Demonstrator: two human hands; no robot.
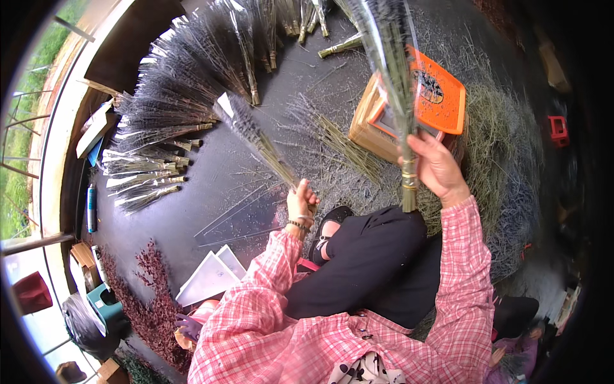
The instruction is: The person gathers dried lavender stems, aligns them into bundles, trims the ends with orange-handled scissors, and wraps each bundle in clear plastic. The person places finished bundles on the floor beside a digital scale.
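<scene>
My left hand (302,199) is closed round the stems of a wrapped lavender bunch (254,139), whose flower end points up and left. In my right hand (434,163) is a larger, upright bunch of dried lavender (395,91) in clear wrap, bound near its stem ends. Behind that bunch an orange scale (443,96) rests on a cardboard box (364,125). Loose lavender stems (340,139) lie on the dark floor between my hands. Clear plastic sleeves (240,216) lie flat below my left hand.
Many wrapped lavender bunches (182,81) form an arc at upper left. A heap of loose stems (499,168) fills the right side. White sheets (211,278) and dark red dried branches (156,288) lie at lower left. Another person (515,350) is at the lower right edge.
</scene>
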